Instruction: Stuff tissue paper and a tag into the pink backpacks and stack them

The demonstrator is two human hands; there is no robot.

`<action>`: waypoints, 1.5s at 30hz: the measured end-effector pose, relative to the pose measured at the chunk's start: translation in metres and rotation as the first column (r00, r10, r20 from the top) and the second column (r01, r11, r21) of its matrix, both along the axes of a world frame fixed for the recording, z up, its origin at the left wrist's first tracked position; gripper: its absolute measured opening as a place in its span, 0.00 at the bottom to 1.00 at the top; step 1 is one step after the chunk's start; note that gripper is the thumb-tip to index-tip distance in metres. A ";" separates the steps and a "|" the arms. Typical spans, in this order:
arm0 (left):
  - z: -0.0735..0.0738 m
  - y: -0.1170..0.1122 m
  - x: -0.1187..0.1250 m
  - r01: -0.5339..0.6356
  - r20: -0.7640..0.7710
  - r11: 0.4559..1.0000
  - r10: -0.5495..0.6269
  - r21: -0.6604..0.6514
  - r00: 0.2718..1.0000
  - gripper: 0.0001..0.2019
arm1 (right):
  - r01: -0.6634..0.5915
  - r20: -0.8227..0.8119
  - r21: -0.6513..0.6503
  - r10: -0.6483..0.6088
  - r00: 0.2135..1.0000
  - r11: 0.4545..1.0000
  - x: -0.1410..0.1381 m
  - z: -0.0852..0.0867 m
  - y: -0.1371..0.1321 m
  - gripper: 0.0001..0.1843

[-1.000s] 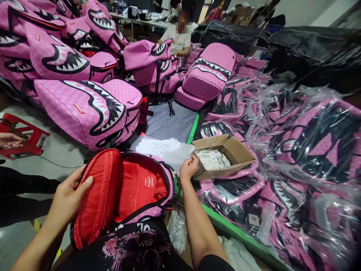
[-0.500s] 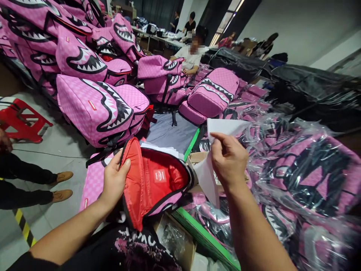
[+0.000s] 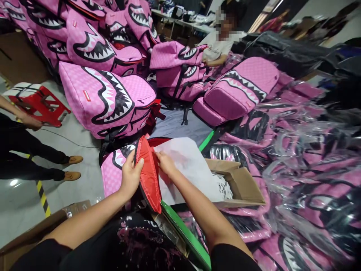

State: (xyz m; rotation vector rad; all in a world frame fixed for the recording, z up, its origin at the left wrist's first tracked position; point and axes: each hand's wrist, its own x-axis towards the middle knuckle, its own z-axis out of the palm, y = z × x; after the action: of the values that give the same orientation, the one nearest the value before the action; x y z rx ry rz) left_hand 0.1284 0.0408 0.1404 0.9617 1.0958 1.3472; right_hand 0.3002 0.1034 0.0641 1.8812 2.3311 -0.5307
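Observation:
My left hand [image 3: 132, 174] grips the edge of an unzipped backpack [image 3: 148, 173], thumb on its red lining, holding the flap upright. My right hand [image 3: 166, 162] is closed on the left edge of a thin white paper sheet [image 3: 187, 165], right at the bag's opening. The sheet spreads out to the right and covers most of the bag's mouth; red lining shows faintly through it. Beyond the sheet stands an open cardboard box [image 3: 245, 182] with small white pieces [image 3: 225, 186] inside. Beneath the held bag, at left, lies another pink backpack [image 3: 111, 175].
Pink shark-mouth backpacks [image 3: 108, 98] are piled at the left and back. Plastic-wrapped backpacks [image 3: 318, 188] fill the right. A green table edge [image 3: 183, 233] runs in front of me. A person in a white shirt [image 3: 218, 47] is across the table; another person's legs [image 3: 31, 165] stand left, near a red stool [image 3: 50, 107].
My right hand has moved left with the paper, from above the box to the bag's opening. The sheet now lies across the opening. My left hand still holds the flap; the view has shifted.

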 end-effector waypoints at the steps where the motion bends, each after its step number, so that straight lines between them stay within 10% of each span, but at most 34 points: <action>1: 0.001 0.000 0.002 -0.013 -0.006 1.000 0.013 -0.009 1.000 0.29 | -0.034 -0.005 -0.017 0.034 0.999 0.999 0.001 -0.006 0.004 0.24; 10: 0.001 -0.005 0.011 -0.133 -0.022 0.984 0.131 -0.116 0.991 0.32 | -0.144 0.056 0.210 0.135 0.989 0.967 0.039 -0.051 -0.009 0.30; 15: 0.001 -0.005 0.012 -0.198 -0.080 0.972 0.190 -0.123 0.979 0.33 | -0.307 0.057 0.021 0.305 0.951 0.951 0.055 -0.082 0.017 0.38; 26: -0.009 0.000 0.021 -0.208 0.055 0.953 0.225 -0.220 0.973 0.36 | -0.308 0.316 -0.110 0.327 0.891 0.945 0.071 -0.086 0.050 0.43; 32: -0.008 0.003 0.024 -0.172 0.086 0.954 0.198 -0.246 0.976 0.35 | -0.639 0.346 -0.057 0.615 0.708 0.767 0.062 -0.090 0.047 0.36; 37: -0.005 0.003 0.022 -0.206 0.088 0.940 0.238 -0.272 0.967 0.32 | -0.547 0.382 -0.083 0.534 0.754 0.833 0.073 -0.095 0.053 0.41; 45: -0.009 0.009 0.023 -0.160 0.144 0.943 0.209 -0.292 0.967 0.35 | -0.688 0.303 -0.095 0.679 0.668 0.719 0.053 -0.111 0.087 0.41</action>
State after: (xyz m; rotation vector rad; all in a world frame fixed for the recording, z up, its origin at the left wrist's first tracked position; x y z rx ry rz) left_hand 0.1515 0.0494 0.1313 0.5344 1.2256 1.3549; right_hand 0.3536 0.1908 -0.0469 0.8444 2.5499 -0.0852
